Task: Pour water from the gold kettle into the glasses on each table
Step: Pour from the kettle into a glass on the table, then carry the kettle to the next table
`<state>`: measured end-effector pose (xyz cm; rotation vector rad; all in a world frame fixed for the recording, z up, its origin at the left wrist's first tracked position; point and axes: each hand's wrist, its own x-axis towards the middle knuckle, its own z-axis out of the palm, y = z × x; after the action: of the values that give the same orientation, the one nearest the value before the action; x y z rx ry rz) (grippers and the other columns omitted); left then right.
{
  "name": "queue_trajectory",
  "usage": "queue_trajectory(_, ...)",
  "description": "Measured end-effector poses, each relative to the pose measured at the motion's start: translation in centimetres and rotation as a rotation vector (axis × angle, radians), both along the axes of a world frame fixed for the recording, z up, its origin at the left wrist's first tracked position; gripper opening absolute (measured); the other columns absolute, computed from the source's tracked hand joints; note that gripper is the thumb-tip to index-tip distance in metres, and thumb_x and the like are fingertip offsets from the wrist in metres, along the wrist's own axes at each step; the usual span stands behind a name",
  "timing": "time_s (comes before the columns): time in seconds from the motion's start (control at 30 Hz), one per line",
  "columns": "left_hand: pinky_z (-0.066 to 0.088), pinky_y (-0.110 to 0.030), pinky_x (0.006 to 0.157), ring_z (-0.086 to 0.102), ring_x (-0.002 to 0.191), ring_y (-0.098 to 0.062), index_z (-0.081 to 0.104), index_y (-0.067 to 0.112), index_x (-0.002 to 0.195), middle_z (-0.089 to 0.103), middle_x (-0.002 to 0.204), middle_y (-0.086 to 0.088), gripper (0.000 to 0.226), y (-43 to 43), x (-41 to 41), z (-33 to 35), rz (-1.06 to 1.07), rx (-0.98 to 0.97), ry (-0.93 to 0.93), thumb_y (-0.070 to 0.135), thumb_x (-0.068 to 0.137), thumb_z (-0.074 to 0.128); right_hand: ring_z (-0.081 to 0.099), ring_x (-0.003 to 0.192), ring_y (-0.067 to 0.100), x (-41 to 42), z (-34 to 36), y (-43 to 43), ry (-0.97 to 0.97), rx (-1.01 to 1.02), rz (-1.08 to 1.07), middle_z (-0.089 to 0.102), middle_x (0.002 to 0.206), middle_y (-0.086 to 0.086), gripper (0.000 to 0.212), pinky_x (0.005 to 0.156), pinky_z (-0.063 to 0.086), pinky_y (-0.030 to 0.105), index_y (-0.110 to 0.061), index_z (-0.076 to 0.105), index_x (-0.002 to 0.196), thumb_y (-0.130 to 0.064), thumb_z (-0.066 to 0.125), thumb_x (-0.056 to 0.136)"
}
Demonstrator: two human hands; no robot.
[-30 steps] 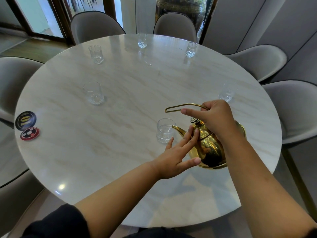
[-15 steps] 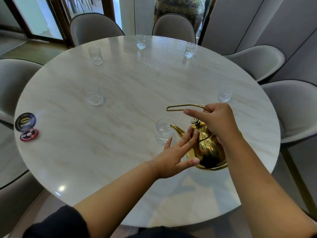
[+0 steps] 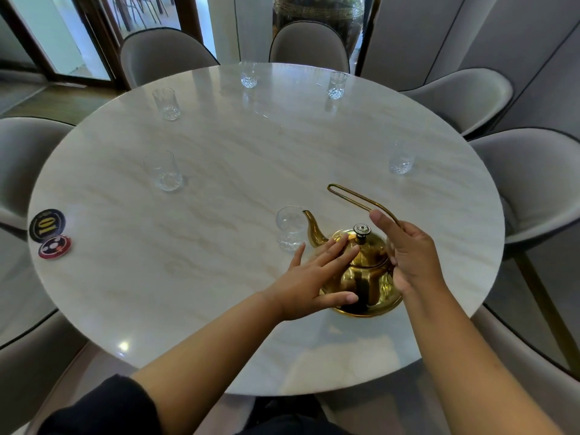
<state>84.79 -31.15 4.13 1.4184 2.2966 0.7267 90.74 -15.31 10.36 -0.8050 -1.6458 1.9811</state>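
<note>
The gold kettle (image 3: pixel 365 277) sits low on the round marble table (image 3: pixel 219 277), near its front right. Its spout tip meets the rim of the nearest glass (image 3: pixel 290 229). My left hand (image 3: pixel 314 277) lies flat against the kettle's left side, with straight fingers reaching the lid next to the knob. My right hand (image 3: pixel 408 255) holds the thin wire handle (image 3: pixel 348 194), which sticks out up and to the left past my fingers. Several more glasses ring the table, among them one at the left (image 3: pixel 163 171) and one at the right (image 3: pixel 401 158).
Two round discs (image 3: pixel 50 233), one black and one red, lie at the table's left edge. Grey upholstered chairs (image 3: pixel 533 189) surround the table. Glass doors stand at the back left, and a large dark vase (image 3: pixel 317 14) stands behind the far chair.
The kettle has tipped back from its forward tilt and now sits more upright. Its handle has swung up. My left fingers have slid from the spout's base onto the lid.
</note>
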Motion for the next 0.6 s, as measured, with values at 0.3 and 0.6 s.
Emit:
queue_trajectory(0.3,-0.018,-0.041,0.113,-0.018,0.142,-0.003,0.010,0.039,0.147,-0.016,0.154,0.018,0.071,-1.3,7.2,-1.0,0.166,0.142,0.007,0.062,0.086,0.040,0.043,0.036,0.000,5.6,-0.3,-1.4,0.101,-0.116,0.097,0.042,0.034,-0.012,0.037,0.059,0.046,0.019,-0.018,0.044,0.054,-0.015,0.073,0.077)
queue_trajectory(0.6,-0.016,-0.042,0.113,-0.014,0.142,-0.002,0.012,0.043,0.144,-0.005,0.157,0.016,0.067,-5.4,14.8,-2.4,0.306,0.214,-0.028,0.060,0.087,0.041,0.063,0.062,0.015,11.0,-1.9,-4.8,0.095,-0.162,0.284,0.064,0.056,-0.003,0.052,0.065,0.054,0.029,-0.016,0.060,0.060,-0.046,0.093,0.032)
